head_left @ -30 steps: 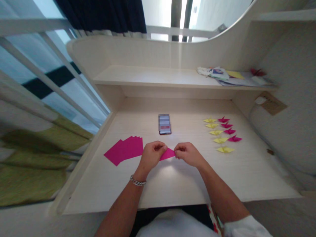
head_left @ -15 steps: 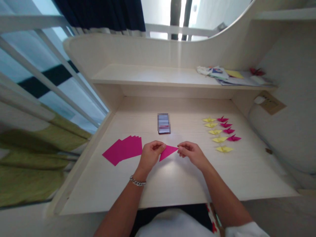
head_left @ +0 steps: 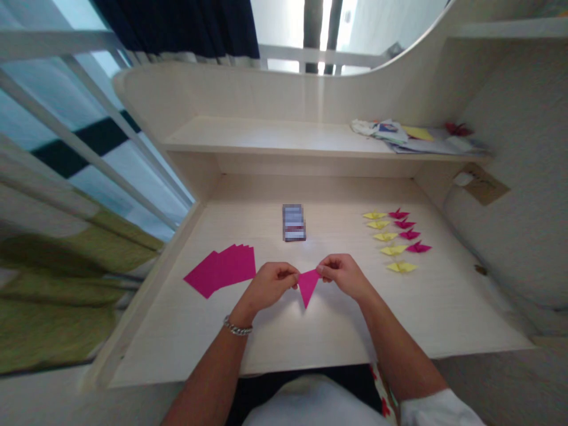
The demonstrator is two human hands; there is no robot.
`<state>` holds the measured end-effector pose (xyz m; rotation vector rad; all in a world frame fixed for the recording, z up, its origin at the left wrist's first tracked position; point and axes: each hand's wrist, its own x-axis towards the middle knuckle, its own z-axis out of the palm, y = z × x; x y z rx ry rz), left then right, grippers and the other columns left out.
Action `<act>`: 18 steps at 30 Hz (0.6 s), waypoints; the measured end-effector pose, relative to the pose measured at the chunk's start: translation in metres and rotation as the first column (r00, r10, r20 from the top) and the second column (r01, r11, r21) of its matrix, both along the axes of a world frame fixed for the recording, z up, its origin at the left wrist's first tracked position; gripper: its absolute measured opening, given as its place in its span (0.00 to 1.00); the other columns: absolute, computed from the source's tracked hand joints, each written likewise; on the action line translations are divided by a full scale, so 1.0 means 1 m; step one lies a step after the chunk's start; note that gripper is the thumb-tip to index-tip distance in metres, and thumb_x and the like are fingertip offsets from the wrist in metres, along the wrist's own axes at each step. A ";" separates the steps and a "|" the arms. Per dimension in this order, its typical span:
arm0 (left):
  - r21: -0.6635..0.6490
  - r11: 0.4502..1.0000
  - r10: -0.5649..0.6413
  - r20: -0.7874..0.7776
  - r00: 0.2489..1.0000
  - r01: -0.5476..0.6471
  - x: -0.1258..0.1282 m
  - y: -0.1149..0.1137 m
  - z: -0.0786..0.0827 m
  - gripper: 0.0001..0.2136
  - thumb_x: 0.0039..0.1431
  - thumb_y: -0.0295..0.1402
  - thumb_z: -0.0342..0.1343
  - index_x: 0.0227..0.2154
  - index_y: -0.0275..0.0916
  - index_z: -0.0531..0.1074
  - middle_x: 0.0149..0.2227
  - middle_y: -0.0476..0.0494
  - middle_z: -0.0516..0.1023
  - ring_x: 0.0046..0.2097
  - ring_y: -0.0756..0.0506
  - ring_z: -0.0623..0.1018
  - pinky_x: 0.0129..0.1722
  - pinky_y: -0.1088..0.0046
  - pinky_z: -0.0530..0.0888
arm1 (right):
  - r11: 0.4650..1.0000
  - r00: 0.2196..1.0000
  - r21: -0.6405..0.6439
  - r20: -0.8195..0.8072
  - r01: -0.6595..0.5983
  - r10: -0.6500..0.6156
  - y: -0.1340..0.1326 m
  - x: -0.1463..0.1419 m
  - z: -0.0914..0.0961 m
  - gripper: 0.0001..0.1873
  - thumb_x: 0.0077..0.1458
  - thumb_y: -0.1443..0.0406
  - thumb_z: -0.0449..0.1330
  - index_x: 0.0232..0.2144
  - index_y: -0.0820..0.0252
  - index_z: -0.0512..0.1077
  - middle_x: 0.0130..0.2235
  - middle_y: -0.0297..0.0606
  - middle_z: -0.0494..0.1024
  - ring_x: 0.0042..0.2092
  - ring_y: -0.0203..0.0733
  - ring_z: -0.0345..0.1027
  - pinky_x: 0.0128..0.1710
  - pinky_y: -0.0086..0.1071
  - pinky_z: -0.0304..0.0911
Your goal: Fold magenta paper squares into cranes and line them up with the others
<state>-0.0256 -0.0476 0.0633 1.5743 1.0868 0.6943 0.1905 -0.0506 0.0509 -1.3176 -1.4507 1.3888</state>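
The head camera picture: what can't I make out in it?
In the head view:
Phone: its screen is pixelated, unreadable.
Folded pink paper: left hand and right hand cover its upper corners.
Pink sheets: overlap hides parts of lower ones.
Shelf papers: any print is too small and blurred.

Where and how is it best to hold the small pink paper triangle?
The pink triangle is probably best pinched at its two far corners, left hand coming from the left, right hand from the right: it looks thin, and its free third corner points away from both hands.
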 end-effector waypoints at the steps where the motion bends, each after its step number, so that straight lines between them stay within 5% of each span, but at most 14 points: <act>1: -0.007 1.000 0.017 0.006 1.000 -0.017 -0.001 0.001 0.000 0.08 0.51 0.32 0.54 0.27 0.36 0.77 0.24 0.45 0.78 0.27 0.48 0.75 0.29 0.74 0.71 | 1.000 1.000 0.002 0.000 0.006 -0.006 0.000 0.001 0.001 0.10 0.47 0.61 0.61 0.24 0.64 0.73 0.21 0.34 0.72 0.23 0.34 0.63 0.25 0.28 0.59; 9: -0.111 0.978 0.197 0.204 0.959 -0.177 0.010 -0.004 -0.008 0.08 0.49 0.34 0.60 0.30 0.35 0.75 0.28 0.44 0.79 0.30 0.48 0.77 0.31 0.73 0.74 | 0.998 0.999 0.037 0.020 0.049 -0.050 0.002 -0.002 0.005 0.13 0.46 0.58 0.63 0.25 0.65 0.75 0.20 0.35 0.73 0.22 0.34 0.64 0.24 0.28 0.59; 18: -0.177 0.927 0.368 0.261 0.892 -0.331 0.015 -0.004 -0.016 0.10 0.46 0.35 0.64 0.30 0.34 0.76 0.27 0.44 0.79 0.28 0.49 0.76 0.30 0.73 0.74 | 0.969 0.932 -0.065 -0.267 0.237 -0.246 -0.001 -0.007 -0.004 0.18 0.46 0.52 0.63 0.28 0.63 0.73 0.27 0.38 0.76 0.25 0.34 0.66 0.25 0.28 0.62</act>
